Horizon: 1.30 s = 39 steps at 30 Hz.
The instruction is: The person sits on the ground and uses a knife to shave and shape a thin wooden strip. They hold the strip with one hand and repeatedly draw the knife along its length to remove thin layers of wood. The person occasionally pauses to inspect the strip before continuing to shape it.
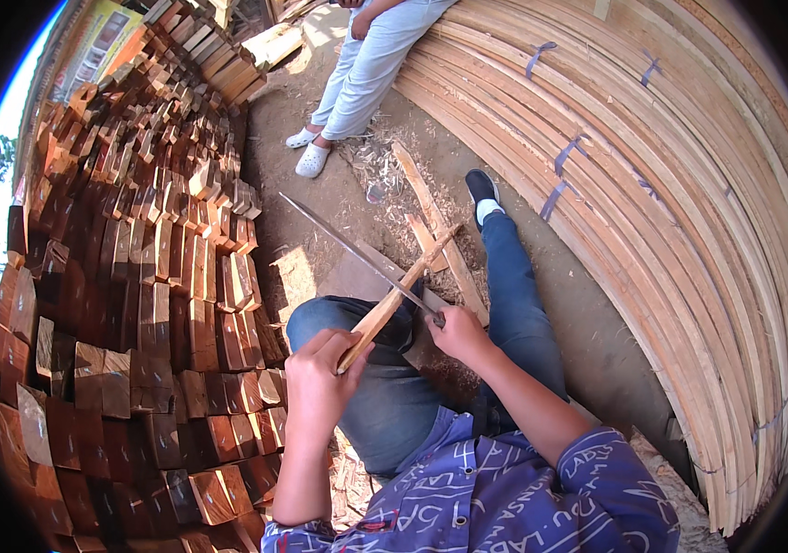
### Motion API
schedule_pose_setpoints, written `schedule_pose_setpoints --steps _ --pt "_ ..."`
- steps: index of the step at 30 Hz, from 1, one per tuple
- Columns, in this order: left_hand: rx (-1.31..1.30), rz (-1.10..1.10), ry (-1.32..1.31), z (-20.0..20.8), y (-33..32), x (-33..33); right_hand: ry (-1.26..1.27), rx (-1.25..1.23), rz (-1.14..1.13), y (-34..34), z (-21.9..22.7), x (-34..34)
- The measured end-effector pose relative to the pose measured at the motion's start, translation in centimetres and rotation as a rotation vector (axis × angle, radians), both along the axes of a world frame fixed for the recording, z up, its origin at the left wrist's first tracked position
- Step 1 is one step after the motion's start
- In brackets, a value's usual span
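Note:
My left hand (325,369) is closed around the near end of a tapered wooden stick (377,320). From there the stick slants away to the right, over my bent leg, to a darker, rougher far end. My right hand (460,335) grips the handle of a long, narrow metal blade (343,241). Its tip points far left, and the blade crosses the stick near the stick's middle. Whether the blade's edge bites into the wood cannot be made out. Beyond the stick, loose wooden strips (426,189) lie on the ground among pale shavings (376,166).
Stacked dark wooden blocks (164,313) rise close on my left. Long pale planks (634,203), bundled with blue ties (560,158), curve along the right. Ahead, another person (366,69) in light trousers and white clogs stands or sits near the planks. My right leg (516,286) stretches forward.

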<state>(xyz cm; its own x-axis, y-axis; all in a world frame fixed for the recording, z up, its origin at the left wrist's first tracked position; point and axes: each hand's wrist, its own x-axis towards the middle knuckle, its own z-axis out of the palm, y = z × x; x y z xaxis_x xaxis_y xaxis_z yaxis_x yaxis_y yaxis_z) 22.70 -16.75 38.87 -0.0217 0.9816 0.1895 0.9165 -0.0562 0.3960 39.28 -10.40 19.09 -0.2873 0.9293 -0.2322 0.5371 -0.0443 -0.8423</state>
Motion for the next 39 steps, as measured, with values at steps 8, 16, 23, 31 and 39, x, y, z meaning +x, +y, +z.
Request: schedule_pose_setpoints --steps 8,16,23,31,39 --pt "0.038 -0.191 0.091 -1.9 -2.4 -1.7 -0.278 -0.140 0.081 2.6 -5.1 2.7" --pt "0.062 -0.230 0.102 -1.4 -0.5 -3.9 -0.032 -0.040 0.148 0.5 -0.8 -1.2" --pt "0.056 -0.264 0.099 -1.2 0.9 -4.7 -0.146 -0.133 -0.004 3.4 -7.2 -0.5" --pt "0.052 -0.365 0.169 -0.1 2.7 -3.9 0.053 0.005 0.144 4.3 -1.2 -2.0" --pt "0.059 -0.360 0.149 -0.1 2.8 -3.3 -0.180 -0.060 0.064 5.9 -7.4 0.1"
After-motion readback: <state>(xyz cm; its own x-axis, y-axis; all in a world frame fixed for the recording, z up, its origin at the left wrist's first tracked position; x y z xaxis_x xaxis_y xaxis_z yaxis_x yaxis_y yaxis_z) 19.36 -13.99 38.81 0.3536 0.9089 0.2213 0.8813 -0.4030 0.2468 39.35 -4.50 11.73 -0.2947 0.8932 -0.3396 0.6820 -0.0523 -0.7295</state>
